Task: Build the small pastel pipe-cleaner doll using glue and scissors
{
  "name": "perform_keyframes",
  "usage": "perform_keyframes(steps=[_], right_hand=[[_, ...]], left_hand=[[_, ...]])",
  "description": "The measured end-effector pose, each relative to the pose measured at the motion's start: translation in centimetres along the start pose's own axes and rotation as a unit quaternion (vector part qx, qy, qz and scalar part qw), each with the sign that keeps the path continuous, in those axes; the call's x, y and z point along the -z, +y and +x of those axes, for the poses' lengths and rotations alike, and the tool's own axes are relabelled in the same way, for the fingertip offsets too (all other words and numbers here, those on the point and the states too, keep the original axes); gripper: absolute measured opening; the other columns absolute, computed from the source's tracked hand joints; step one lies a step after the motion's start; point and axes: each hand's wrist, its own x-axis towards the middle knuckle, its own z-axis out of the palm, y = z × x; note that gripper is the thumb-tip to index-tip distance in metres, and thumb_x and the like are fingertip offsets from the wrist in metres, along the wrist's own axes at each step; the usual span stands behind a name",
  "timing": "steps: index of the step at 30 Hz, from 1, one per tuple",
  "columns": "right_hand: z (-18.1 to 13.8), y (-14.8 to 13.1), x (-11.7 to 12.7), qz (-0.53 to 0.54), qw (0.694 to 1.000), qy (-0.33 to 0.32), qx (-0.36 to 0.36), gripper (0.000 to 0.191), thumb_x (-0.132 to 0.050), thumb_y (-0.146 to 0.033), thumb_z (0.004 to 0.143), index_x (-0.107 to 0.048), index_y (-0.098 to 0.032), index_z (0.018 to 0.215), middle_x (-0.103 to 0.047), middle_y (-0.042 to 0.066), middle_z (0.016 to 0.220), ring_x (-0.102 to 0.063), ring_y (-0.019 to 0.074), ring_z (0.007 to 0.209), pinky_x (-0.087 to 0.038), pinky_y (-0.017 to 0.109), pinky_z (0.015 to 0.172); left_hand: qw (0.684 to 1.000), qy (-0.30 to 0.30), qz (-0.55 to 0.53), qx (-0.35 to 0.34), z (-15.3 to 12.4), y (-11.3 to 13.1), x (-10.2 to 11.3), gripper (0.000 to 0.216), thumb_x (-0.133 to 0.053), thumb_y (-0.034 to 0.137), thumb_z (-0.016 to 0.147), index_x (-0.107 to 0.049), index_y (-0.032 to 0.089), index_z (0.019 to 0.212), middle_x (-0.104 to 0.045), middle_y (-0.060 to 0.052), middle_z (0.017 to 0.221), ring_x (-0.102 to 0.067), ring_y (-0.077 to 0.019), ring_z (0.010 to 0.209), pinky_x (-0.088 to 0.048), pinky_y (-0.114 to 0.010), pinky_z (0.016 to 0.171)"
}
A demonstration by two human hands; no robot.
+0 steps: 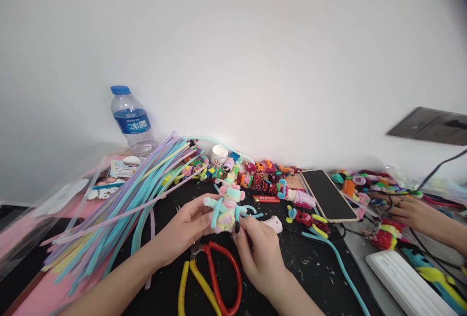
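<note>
A pastel pipe-cleaner doll (229,204) in mint, pink, lilac and yellow is upright between my two hands. From the left side, my left hand (195,219) has its fingers curled round it. My right hand (257,248) pinches at the doll's lower right, where a small black piece (237,227) shows by the fingertips. Just below lie tool handles, one red loop (241,284) and a yellow pair (184,287); their metal ends are partly hidden under my left hand. A light pink object (275,223) sits just behind my right hand.
A large bundle of pastel pipe cleaners (134,214) lies left, near a water bottle (131,119). Several colourful pipe-cleaner figures (259,182) line the wall. Rightward are a phone (330,194), a white power strip (412,282), cables and another person's hand (412,214).
</note>
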Motion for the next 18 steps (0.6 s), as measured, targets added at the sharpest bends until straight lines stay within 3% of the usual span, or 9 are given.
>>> perform_keyframes(steps=[9, 12, 13, 18], right_hand=[[0.2, 0.3, 0.6, -0.011, 1.0, -0.007, 0.005, 0.017, -0.035, -0.013, 0.088, -0.045, -0.02, 0.077, -0.048, -0.001, 0.063, -0.045, 0.0139, 0.054, -0.031, 0.025, 0.053], [0.6, 1.4, 1.9, -0.018, 0.999, 0.022, -0.042, 0.013, -0.039, -0.012, 0.083, -0.048, -0.019, 0.09, -0.053, 0.002, 0.075, -0.05, 0.0173, 0.068, -0.037, 0.028, 0.062], [0.7, 1.8, 2.4, -0.025, 0.998, 0.024, -0.052, 0.019, -0.041, -0.01, 0.08, -0.048, -0.018, 0.096, -0.054, 0.004, 0.083, -0.051, 0.0191, 0.076, -0.039, 0.03, 0.067], [0.6, 2.8, 4.2, -0.08, 0.99, -0.108, -0.053, 0.051, -0.043, -0.002, 0.066, -0.047, -0.018, 0.114, -0.052, 0.009, 0.11, -0.045, 0.0258, 0.103, -0.034, 0.04, 0.087]], left_hand=[[1.0, 0.011, -0.008, -0.012, 0.0, -0.3, 0.2, 0.025, -0.062, 0.029, 0.081, -0.061, 0.027, 0.106, -0.066, -0.003, 0.103, -0.06, -0.0168, 0.095, -0.048, -0.027, 0.08], [0.998, 0.044, -0.024, -0.041, 0.2, -0.3, 0.3, 0.024, -0.063, 0.029, 0.081, -0.061, 0.028, 0.105, -0.065, -0.002, 0.105, -0.06, -0.0168, 0.097, -0.05, -0.028, 0.082], [0.996, 0.058, -0.035, -0.057, 0.4, -0.2, 0.4, 0.024, -0.063, 0.029, 0.081, -0.061, 0.028, 0.105, -0.065, -0.001, 0.106, -0.06, -0.0168, 0.099, -0.05, -0.029, 0.084], [0.978, 0.131, -0.099, -0.13, 1.1, 0.1, 1.0, 0.022, -0.06, 0.024, 0.083, -0.062, 0.03, 0.104, -0.063, 0.001, 0.11, -0.057, -0.0164, 0.108, -0.049, -0.036, 0.094]])
